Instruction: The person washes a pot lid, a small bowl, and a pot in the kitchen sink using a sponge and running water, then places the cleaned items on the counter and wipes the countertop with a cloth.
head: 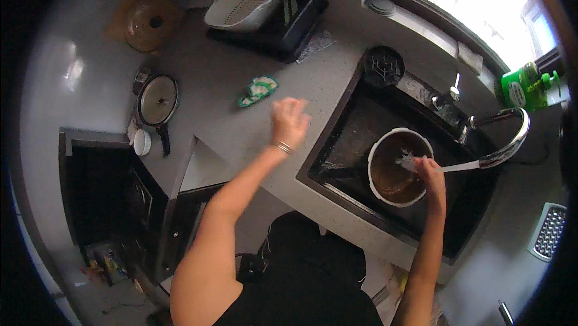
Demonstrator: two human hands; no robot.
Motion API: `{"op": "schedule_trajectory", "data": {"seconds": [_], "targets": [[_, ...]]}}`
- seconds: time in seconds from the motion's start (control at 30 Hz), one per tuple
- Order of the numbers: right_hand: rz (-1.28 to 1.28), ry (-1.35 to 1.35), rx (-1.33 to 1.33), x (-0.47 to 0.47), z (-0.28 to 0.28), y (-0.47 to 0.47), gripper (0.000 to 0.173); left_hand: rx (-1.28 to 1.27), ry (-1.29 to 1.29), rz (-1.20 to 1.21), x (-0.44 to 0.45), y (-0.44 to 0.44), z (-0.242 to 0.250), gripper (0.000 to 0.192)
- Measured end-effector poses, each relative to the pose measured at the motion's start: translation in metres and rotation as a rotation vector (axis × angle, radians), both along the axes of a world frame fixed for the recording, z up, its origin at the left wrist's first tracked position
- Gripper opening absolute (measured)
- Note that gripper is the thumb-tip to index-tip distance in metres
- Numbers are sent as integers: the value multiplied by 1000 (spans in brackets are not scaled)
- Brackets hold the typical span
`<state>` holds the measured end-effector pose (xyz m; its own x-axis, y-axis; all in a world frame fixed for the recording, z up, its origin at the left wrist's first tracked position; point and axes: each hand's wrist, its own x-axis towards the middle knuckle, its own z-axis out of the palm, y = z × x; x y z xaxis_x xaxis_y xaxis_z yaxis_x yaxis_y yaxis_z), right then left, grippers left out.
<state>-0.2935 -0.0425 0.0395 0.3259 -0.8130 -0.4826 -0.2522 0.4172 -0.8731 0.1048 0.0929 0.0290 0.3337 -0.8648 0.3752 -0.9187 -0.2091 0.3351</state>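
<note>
My left hand (290,122), blurred, is over the countertop with its fingers apart and nothing visible in it. Just beyond its fingertips lies a green-and-white scrubbing cloth (259,91). My right hand (430,174) is closed around the white end of the tap spout (465,166). Clear water (407,160) splashes from there into a round pot (392,183) with a pale rim and brownish inside. The pot stands in the black sink (347,145), and my right wrist passes over its rim.
A pale perforated basket (244,3) rests on a black dish rack (302,14) at the back. Left stand a pan lid with a black handle (158,100) and a glass lid (152,21). Green soap bottles (526,86) are by the window; a grater (547,232) lies far right.
</note>
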Motion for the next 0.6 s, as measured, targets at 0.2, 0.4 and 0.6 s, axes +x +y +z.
{"op": "schedule_trajectory", "data": {"seconds": [0.2, 0.4, 0.6], "targets": [[74, 90, -75, 7, -9, 9, 20, 191, -27, 382, 132, 8, 11, 35], [162, -134, -94, 58, 22, 27, 22, -180, 554, -32, 8, -18, 45, 20], [135, -282, -271, 100, 46, 37, 41, 28, 1391, -477, -138, -55, 79, 21]]}}
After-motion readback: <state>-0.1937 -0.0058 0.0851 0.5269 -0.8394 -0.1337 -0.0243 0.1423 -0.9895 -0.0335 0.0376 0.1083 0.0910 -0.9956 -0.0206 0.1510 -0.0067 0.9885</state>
